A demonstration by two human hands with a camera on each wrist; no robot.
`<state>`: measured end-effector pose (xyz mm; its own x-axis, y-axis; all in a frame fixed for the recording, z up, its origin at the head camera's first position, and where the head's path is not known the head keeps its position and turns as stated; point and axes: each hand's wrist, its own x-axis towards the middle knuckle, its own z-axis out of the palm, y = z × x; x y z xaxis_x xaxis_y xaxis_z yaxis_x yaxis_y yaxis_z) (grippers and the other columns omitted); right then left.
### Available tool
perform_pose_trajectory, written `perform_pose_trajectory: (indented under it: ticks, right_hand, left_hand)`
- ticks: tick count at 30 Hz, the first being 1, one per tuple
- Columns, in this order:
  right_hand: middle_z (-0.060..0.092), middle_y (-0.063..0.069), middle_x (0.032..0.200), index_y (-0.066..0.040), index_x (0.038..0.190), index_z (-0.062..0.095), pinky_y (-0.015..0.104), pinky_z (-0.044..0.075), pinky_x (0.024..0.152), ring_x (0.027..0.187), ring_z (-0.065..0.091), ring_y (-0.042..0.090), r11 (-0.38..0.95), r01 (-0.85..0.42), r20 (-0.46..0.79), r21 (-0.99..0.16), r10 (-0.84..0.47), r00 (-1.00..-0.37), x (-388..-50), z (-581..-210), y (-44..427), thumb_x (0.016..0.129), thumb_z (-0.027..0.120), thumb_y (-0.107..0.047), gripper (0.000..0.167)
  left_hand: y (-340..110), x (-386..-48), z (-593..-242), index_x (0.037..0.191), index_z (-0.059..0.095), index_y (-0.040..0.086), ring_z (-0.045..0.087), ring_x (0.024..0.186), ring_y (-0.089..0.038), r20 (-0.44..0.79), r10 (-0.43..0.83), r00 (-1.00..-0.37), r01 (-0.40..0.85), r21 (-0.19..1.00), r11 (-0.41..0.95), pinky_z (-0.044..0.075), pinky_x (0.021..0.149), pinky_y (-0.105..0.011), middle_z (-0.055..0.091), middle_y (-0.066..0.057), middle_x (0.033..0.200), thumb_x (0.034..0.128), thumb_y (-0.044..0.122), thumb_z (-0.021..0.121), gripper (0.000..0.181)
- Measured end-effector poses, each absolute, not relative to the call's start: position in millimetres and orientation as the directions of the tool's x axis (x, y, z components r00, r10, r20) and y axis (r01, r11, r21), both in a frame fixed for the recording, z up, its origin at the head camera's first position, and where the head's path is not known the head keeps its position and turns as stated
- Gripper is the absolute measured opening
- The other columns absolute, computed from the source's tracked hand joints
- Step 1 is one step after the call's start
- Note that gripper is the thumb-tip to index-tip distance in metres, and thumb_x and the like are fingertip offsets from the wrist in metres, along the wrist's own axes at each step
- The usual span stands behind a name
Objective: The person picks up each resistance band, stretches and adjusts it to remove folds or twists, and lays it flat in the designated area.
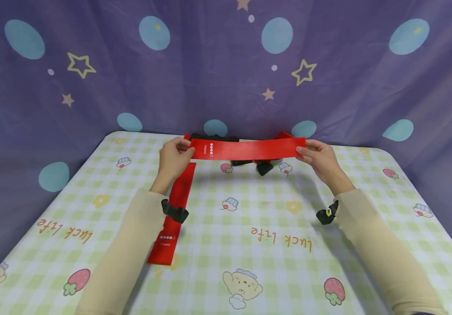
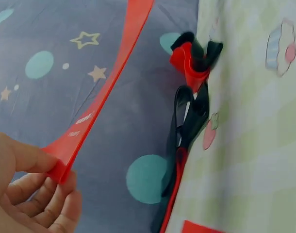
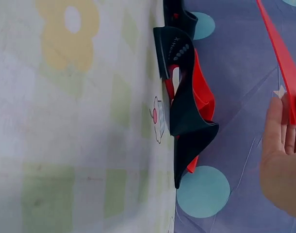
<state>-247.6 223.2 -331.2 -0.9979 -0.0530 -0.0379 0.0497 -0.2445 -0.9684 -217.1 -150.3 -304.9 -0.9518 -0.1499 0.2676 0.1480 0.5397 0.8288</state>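
A red band (image 1: pixel 245 149) with white dots and small print near its left end stretches level between both hands, above the far part of the table. My left hand (image 1: pixel 174 158) pinches its left end between thumb and fingers; the left wrist view shows that grip on the band (image 2: pixel 73 141) closely. The right end is pinched by my right hand (image 1: pixel 322 162), also visible in the right wrist view (image 3: pixel 284 155). A second red band (image 1: pixel 179 192) lies flat on the table, partly hidden behind my left wrist.
Black and red bands lie in a loose heap (image 1: pixel 264 168) at the table's far edge, partly behind the held band. The checked tablecloth (image 1: pixel 226 245) carries printed pictures. A purple curtain (image 1: pixel 218 65) hangs behind the table.
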Motion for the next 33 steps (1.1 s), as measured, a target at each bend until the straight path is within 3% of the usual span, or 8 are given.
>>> perform_pose_trajectory:
  ticks: [5, 11, 16, 21, 33]
  right_hand:
    - [0.071, -0.001, 0.080, -0.010, 0.089, 0.068, 0.026, 0.058, 0.068, 0.071, 0.068, 0.012, -0.345, 0.038, -0.026, -0.938, -0.041, -0.999, -249, -331, 219, 0.085, 0.064, 0.004, 0.015]
    - [0.072, 0.000, 0.076, -0.006, 0.091, 0.063, 0.024, 0.057, 0.066, 0.067, 0.069, 0.011, -0.406, 0.029, -0.022, -0.913, -0.021, -1.000, -254, -332, 209, 0.086, 0.060, 0.009, 0.017]
    - [0.071, 0.001, 0.071, -0.004, 0.089, 0.057, 0.024, 0.057, 0.065, 0.065, 0.069, 0.011, -0.420, 0.032, -0.033, -0.907, -0.004, -0.999, -258, -333, 202, 0.087, 0.057, 0.011, 0.015]
    - [0.067, 0.000, 0.070, -0.006, 0.079, 0.058, 0.024, 0.057, 0.064, 0.065, 0.067, 0.010, -0.398, 0.023, -0.027, -0.917, 0.005, -1.000, -262, -335, 191, 0.087, 0.057, 0.012, 0.019]
    - [0.065, -0.003, 0.076, -0.013, 0.075, 0.069, 0.017, 0.055, 0.066, 0.067, 0.063, 0.008, -0.255, 0.022, -0.023, -0.967, -0.001, -1.000, -269, -338, 170, 0.089, 0.054, 0.010, 0.031]
  left_hand:
    - [-156, -212, -315, 0.101, 0.061, -0.004, 0.057, 0.062, -0.004, 0.074, -0.163, -0.984, -0.001, 0.908, 0.418, 0.050, 0.064, -0.017, 0.060, -0.004, 0.080, 0.0870, 0.008, 0.061, 0.018]
    - [-162, -202, -323, 0.113, 0.058, -0.005, 0.055, 0.060, -0.003, -0.035, -0.073, -0.997, -0.060, 0.927, 0.370, 0.055, 0.067, -0.024, 0.056, 0.003, 0.074, 0.0839, 0.003, 0.054, 0.030]
    - [-166, -193, -335, 0.122, 0.059, -0.001, 0.054, 0.061, -0.010, -0.070, -0.019, -0.997, -0.072, 0.910, 0.407, 0.054, 0.068, -0.027, 0.052, 0.002, 0.068, 0.0852, 0.002, 0.052, 0.038]
    - [-172, -185, -345, 0.123, 0.056, -0.003, 0.057, 0.061, -0.010, -0.116, 0.010, -0.993, -0.099, 0.886, 0.454, 0.052, 0.066, -0.022, 0.055, 0.000, 0.067, 0.0880, 0.005, 0.053, 0.036]
    - [-176, -162, -353, 0.110, 0.056, -0.005, 0.065, 0.064, -0.016, -0.168, 0.068, -0.983, -0.107, 0.840, 0.532, 0.052, 0.065, -0.025, 0.068, -0.011, 0.074, 0.0911, 0.011, 0.053, 0.025]
